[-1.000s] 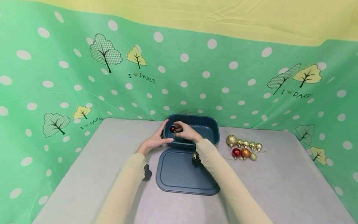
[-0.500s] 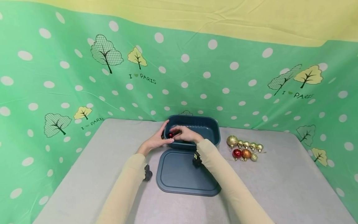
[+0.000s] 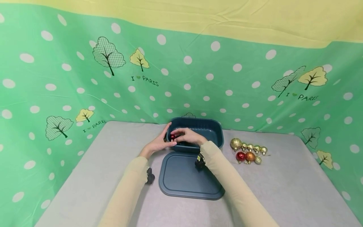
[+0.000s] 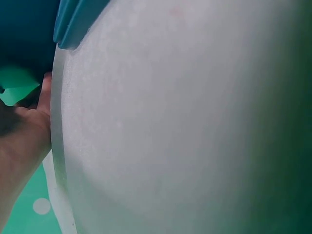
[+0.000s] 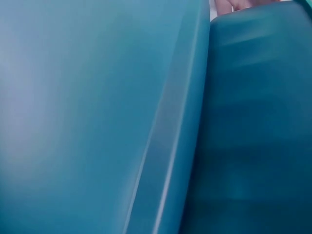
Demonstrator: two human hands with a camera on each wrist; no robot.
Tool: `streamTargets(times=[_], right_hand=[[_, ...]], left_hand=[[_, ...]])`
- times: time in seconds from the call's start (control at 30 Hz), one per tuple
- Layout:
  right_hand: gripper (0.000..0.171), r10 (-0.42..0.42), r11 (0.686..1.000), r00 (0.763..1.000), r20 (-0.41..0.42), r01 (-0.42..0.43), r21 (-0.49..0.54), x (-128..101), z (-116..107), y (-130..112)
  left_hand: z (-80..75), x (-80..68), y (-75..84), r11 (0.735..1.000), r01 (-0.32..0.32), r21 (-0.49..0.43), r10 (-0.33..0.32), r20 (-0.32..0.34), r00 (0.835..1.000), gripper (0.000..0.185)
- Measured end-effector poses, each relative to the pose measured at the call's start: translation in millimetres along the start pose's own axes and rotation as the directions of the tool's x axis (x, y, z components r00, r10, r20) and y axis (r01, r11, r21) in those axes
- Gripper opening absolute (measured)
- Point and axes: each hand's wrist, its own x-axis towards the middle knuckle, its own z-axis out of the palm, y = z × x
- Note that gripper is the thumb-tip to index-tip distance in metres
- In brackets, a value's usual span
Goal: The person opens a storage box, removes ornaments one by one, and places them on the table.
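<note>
Head view: right hand (image 3: 188,136) pinches a small red bauble (image 3: 172,136) just inside the left end of the blue tub (image 3: 211,130); left hand (image 3: 157,144) cups the tub's outer wall. Wrist views show only blurred tub wall, lid (image 3: 184,176) and grey worktop (image 4: 185,122).

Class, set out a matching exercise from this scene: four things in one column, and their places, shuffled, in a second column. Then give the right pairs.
Things:
1. small red bauble
2. blue lid
3. blue box
4. large gold bauble

Places:
A. flat on the table, just in front of the box
B. at the back of the table, by the cloth wall
C. between the fingers of both hands, at the box's left end
D. on the table, right of the box

Pairs: 1-C, 2-A, 3-B, 4-D
</note>
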Motion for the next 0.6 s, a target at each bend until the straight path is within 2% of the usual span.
streamTargets(times=[0.23, 0.37, 0.6], right_hand=[[0.039, -0.020, 0.996, 1.000, -0.005, 0.020, 0.085, 1, 0, 1], [0.037, -0.018, 0.991, 0.999, -0.027, 0.021, 0.135, 1, 1, 0], [0.031, 0.007, 0.983, 0.993, -0.121, 0.015, 0.182, 1, 2, 1]], left_hand=[[-0.6, 9.0, -22.4, 1.000, -0.005, -0.004, 0.004, -0.019, 1.000, 0.100], [1.5, 8.1, -24.4, 1.000, -0.019, 0.007, 0.019, -0.037, 0.999, 0.098], [2.4, 8.4, -24.8, 0.999, -0.036, -0.005, 0.036, -0.045, 0.998, 0.099]])
